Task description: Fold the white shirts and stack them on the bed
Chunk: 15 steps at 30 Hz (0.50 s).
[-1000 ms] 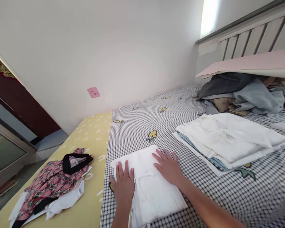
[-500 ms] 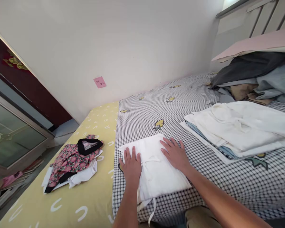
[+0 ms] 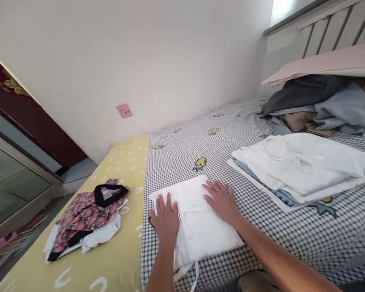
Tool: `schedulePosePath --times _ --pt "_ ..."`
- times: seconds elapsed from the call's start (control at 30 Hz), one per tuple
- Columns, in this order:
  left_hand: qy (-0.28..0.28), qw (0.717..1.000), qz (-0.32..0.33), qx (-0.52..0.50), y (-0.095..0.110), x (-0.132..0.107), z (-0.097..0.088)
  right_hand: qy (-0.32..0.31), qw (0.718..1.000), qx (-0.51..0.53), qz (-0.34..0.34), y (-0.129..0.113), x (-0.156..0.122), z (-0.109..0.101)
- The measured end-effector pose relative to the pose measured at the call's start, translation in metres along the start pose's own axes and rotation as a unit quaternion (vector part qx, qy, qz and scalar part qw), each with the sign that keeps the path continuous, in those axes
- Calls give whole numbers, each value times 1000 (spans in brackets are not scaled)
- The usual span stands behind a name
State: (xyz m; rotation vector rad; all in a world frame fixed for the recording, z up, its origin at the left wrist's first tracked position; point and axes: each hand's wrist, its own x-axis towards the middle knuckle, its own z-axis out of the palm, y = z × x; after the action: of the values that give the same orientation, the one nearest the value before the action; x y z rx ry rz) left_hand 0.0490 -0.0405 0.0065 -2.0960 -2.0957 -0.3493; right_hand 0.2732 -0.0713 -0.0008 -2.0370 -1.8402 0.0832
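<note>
A folded white garment (image 3: 197,227) with drawstrings lies near the front edge of a bed covered in a black-and-white checked sheet (image 3: 219,150). My left hand (image 3: 166,217) rests flat on its left side, fingers stretched out. My right hand (image 3: 220,200) lies flat on its right upper part, fingers spread. Neither hand grips anything.
A stack of folded white and pale blue clothes (image 3: 301,166) sits to the right. Behind it lies a heap of grey, blue and tan clothes (image 3: 316,105) under a pink board (image 3: 319,65). A floral garment on white cloth (image 3: 85,215) lies on the yellow sheet (image 3: 115,251) at left.
Both hands have stayed flat on the white garment. The view has shifted slightly; nothing else has moved.
</note>
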Motion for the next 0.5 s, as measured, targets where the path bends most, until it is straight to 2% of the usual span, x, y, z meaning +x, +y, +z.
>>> schedulePosePath --times 0.17,0.5 --pt "-16 1000 -7 -4 2 -2 -3 3 1000 -13 -1 2 0 5" --pt "4 1000 -1 -5 -1 -3 5 21 1000 -17 -4 5 1 13"
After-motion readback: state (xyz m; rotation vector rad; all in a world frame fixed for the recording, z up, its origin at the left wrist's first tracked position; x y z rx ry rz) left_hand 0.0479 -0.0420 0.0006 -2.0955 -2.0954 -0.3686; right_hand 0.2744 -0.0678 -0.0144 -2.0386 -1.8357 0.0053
